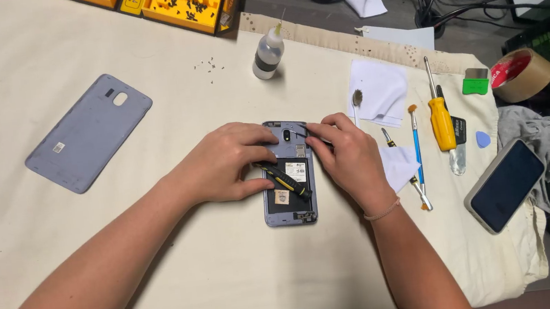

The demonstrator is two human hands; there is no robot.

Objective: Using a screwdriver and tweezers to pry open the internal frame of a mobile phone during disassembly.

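Observation:
An opened grey-blue phone (290, 204) lies face down on the cream cloth, its back cover off and its inner frame showing. My left hand (224, 164) rests on the phone's left side and grips a small black-and-yellow tool (283, 179) that lies slantwise across the phone. My right hand (348, 156) pinches the phone's upper right edge with thumb and fingertips. The removed grey back cover (90, 133) lies apart at the left.
At the right lie a yellow screwdriver (441, 120), a blue-handled tool (417, 152), tweezers, white paper pieces (380, 93), a blue pick, a roll of tape (522, 73) and a second phone (506, 185). A small dropper bottle (268, 53) and a yellow parts tray (187, 2) stand behind.

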